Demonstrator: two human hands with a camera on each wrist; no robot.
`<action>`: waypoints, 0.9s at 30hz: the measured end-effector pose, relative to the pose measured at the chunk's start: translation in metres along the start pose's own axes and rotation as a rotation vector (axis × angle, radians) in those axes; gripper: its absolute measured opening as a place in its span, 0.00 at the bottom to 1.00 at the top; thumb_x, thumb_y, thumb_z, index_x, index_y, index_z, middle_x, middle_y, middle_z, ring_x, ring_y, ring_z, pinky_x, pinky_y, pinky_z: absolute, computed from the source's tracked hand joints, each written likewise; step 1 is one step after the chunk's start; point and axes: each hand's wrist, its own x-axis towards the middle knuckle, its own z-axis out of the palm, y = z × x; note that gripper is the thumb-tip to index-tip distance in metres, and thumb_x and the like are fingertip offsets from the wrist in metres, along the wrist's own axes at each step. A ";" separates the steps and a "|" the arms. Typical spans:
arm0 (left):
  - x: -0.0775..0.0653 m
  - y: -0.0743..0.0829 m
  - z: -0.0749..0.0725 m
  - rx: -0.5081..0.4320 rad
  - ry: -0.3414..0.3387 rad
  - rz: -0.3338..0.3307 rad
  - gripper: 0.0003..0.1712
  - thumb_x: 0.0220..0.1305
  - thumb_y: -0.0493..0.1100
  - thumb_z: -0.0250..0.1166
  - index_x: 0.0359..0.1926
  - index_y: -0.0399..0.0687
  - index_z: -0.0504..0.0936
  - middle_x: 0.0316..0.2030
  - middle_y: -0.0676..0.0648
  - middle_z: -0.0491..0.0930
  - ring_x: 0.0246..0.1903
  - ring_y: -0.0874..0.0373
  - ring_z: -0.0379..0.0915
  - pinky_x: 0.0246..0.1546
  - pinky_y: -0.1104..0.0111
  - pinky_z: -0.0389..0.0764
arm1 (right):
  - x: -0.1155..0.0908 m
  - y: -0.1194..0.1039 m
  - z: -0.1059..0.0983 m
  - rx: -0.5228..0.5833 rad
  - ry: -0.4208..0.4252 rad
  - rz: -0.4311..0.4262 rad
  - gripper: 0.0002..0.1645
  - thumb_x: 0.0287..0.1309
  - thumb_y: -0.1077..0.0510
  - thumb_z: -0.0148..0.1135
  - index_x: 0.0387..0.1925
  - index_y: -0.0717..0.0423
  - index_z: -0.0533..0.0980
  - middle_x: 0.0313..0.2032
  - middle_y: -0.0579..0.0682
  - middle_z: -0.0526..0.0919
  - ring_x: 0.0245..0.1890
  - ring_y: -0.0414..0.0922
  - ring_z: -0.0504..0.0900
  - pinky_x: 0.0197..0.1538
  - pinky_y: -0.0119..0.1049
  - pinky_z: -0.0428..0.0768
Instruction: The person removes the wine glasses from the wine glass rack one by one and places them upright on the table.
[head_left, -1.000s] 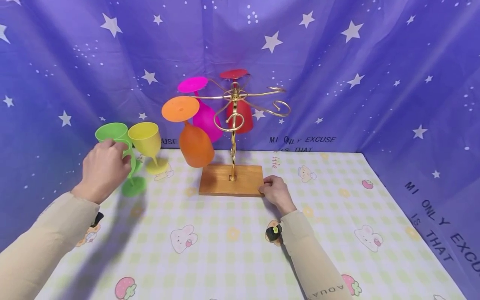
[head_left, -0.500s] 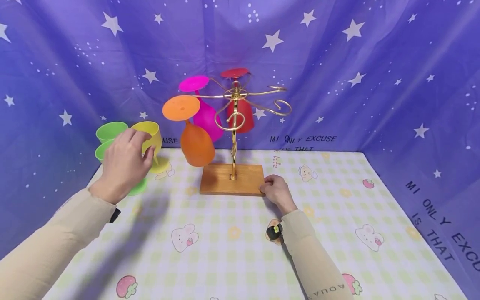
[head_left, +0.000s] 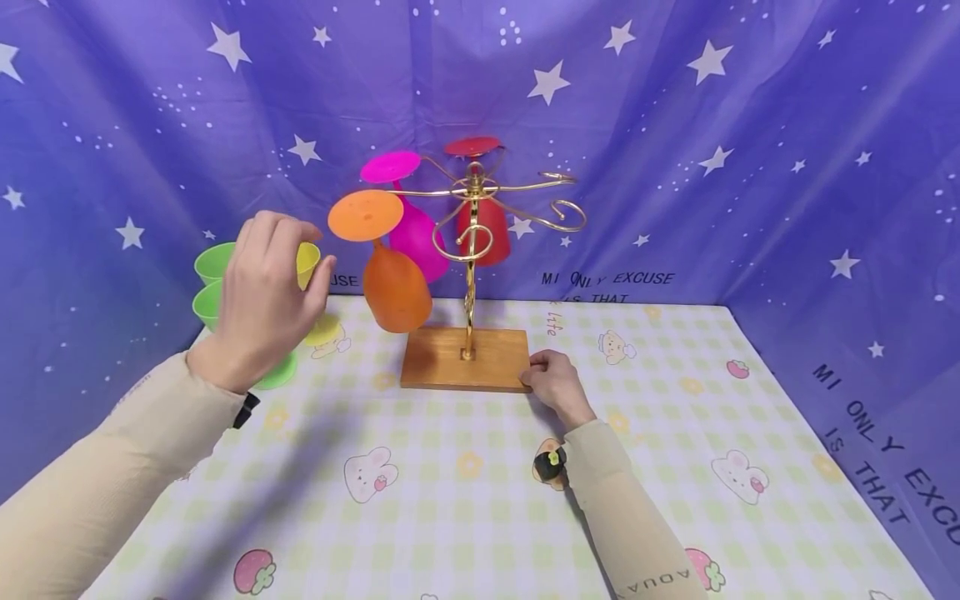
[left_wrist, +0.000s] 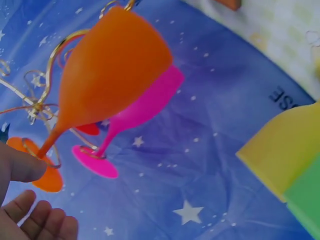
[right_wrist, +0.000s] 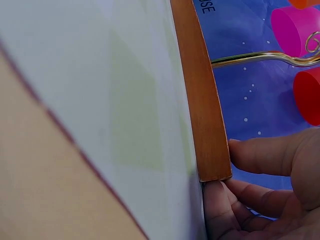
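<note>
My left hand (head_left: 262, 292) is raised in front of a yellow goblet (head_left: 308, 262) and two green goblets (head_left: 206, 304), partly hiding them. Its thumb and fingers are apart with nothing between them. In the left wrist view, an orange goblet (left_wrist: 112, 70) hangs upside down beyond the thumb. My right hand (head_left: 557, 385) grips the right end of the rack's wooden base (head_left: 435, 358), thumb on top and fingers at the end. From the gold rack (head_left: 470, 308) also hang a magenta goblet (head_left: 414, 237) and a red goblet (head_left: 495, 237), both upside down.
Bare curled gold hooks (head_left: 567, 218) stick out at the rack's right and front. A checked cloth (head_left: 465, 517) with printed animals and strawberries covers the table. Behind it hangs a purple curtain (head_left: 637, 125) with stars.
My left hand has come away from the green goblets empty, moving right and up, now in front of the yellow goblet. My right hand has stayed on the wooden base.
</note>
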 end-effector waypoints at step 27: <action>0.033 0.008 0.024 -0.083 0.133 0.271 0.09 0.54 0.22 0.52 0.30 0.33 0.76 0.28 0.38 0.72 0.28 0.43 0.65 0.30 0.56 0.69 | 0.002 -0.001 0.001 -0.018 0.006 0.004 0.20 0.56 0.59 0.62 0.50 0.61 0.74 0.39 0.54 0.77 0.37 0.49 0.74 0.40 0.39 0.73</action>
